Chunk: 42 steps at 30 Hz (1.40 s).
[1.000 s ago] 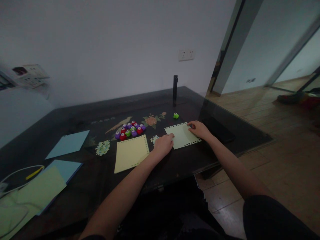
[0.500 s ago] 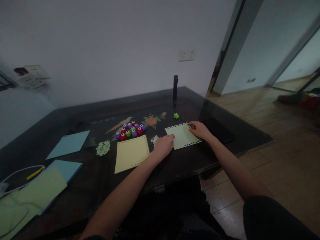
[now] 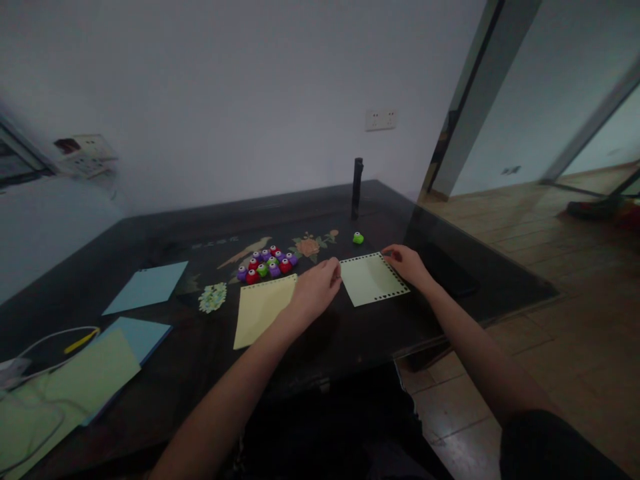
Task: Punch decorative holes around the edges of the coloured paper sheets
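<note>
A pale green loose-leaf sheet [image 3: 373, 281] with punched holes along its edges lies on the dark table between my two hands. My left hand [image 3: 316, 285] is closed, thumb and fingers pinched together at the sheet's upper left corner. At its upper right edge, my right hand [image 3: 407, 265] has its fingertips and thumb closed on the paper. A yellow loose-leaf sheet [image 3: 260, 310] lies partly under my left forearm and hand. Just beyond the sheets sit a cluster of small red, purple and green one-eyed toys [image 3: 267, 265] and one lone green toy [image 3: 358, 238].
A black upright cylinder [image 3: 357, 188] stands at the back, and a dark phone-like slab [image 3: 450, 270] lies right of my right hand. Leftward are a floral cutout [image 3: 213, 297], blue sheets [image 3: 147, 288], a green sheet [image 3: 95, 373] and a white cable [image 3: 47, 337].
My left hand has risen from the sheet's left side to its upper left corner, now covering the small floral piece seen before. My right hand stays at the right edge. The view has shifted slightly.
</note>
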Available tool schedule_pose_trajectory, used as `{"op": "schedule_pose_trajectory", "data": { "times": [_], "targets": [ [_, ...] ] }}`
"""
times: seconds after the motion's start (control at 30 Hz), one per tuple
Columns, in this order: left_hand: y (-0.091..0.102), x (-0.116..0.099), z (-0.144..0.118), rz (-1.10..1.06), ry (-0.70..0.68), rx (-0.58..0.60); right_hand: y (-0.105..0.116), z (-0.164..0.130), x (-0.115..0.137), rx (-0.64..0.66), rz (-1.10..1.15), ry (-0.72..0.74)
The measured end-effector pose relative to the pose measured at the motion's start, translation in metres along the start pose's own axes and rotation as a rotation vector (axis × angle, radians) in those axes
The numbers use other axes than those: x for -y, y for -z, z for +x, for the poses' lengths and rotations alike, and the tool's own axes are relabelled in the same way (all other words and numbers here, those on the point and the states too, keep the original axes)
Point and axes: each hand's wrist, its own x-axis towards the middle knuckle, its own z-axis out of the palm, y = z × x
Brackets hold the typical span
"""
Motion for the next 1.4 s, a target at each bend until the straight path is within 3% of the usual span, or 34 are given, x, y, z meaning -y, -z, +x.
{"op": "schedule_pose_trajectory", "data": {
  "times": [0.13,0.27,0.4,0.53,0.67,0.87,1.1,1.4],
  "targets": [
    [0.021,0.062,-0.017,0.07,0.115,-0.043,0.001,-0.001,0.022,0.019,0.072,0.079],
    [0.031,0.132,-0.041,0.107,0.243,-0.024,-0.005,0.0,0.06,0.068,0.175,0.198],
    [0.032,0.167,-0.058,0.035,0.316,-0.054,-0.025,0.006,0.114,0.202,0.235,0.317],
    [0.032,0.177,-0.064,-0.016,0.358,-0.074,-0.057,0.016,0.164,0.358,0.136,0.397],
    [0.032,0.184,-0.065,-0.032,0.363,-0.07,-0.091,0.016,0.19,0.417,-0.04,0.385],
    [0.03,0.189,-0.065,0.021,0.358,-0.032,-0.112,0.003,0.191,0.359,-0.221,0.436],
    [0.032,0.183,-0.067,0.041,0.306,0.033,-0.117,0.002,0.186,0.335,-0.249,0.463],
    [0.033,0.181,-0.068,0.077,0.348,0.075,-0.114,-0.003,0.19,0.276,-0.235,0.453]
  ]
}}
